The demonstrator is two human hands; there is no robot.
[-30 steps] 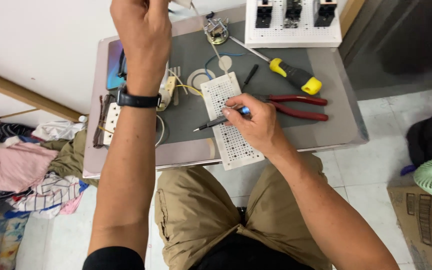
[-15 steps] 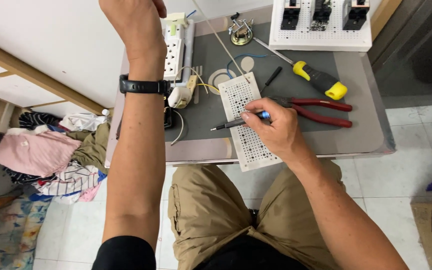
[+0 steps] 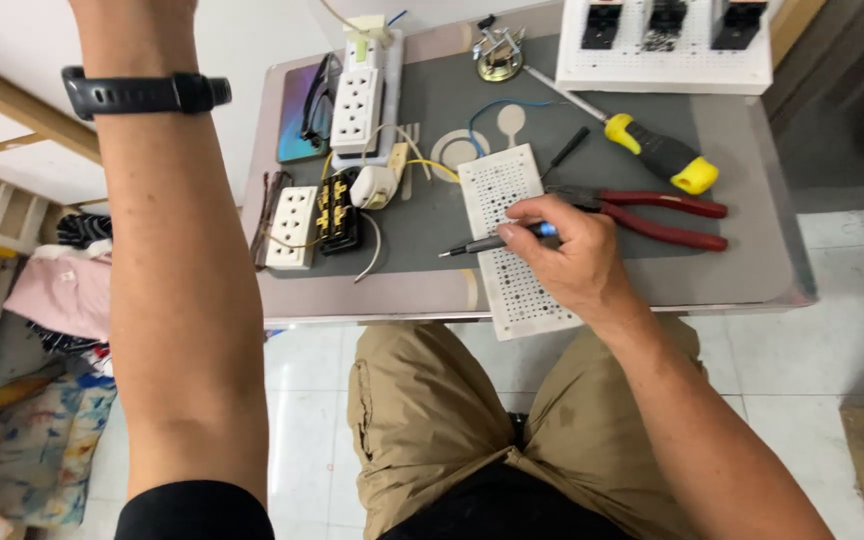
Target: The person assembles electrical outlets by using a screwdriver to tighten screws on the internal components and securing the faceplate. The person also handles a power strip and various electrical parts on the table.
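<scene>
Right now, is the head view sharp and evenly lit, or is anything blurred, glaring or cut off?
Head view: even, soft light, faint shadows; right hand and small screwdriver sharp; mild sheen on the table rim; left hand cut off at the top edge; wide-angle stretch along the near left forearm.

One head-worn view looks steeply down, close over the small table [image 3: 752,290] and the person's lap.

1. We see the right hand [image 3: 572,262] gripping a small screwdriver [image 3: 497,241] with a blue-collared handle, its tip pointing left over the grey mat [image 3: 422,215].
2. The hand rests on a white perforated board [image 3: 508,235] that overhangs the desk [image 3: 752,270] edge.
3. Red-handled pliers [image 3: 652,212] lie just beside the hand.
4. The left arm is raised; its hand is out of frame, and a black wristwatch [image 3: 142,92] shows.
</scene>
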